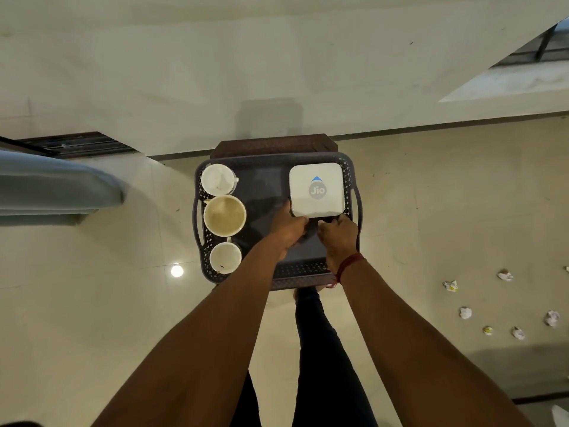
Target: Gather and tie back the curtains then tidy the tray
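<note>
A dark perforated tray (308, 269) rests on a brown stool. Three cups stand in a column along its left side: a white cup (217, 179) at the back, a larger cream cup (224, 215) in the middle, a white cup (225, 257) at the front. A white square Jio box (316, 189) lies at the tray's back right. My left hand (288, 228) grips the box's near left corner. My right hand (338, 234), with a red thread on the wrist, holds the near right edge. Fingertips are hidden under the box.
The brown stool (274, 144) stands against a pale wall. Several crumpled paper scraps (465, 312) lie on the tiled floor at the right. A grey-blue curtain or bedding (55, 186) shows at the left. My legs stand just behind the tray.
</note>
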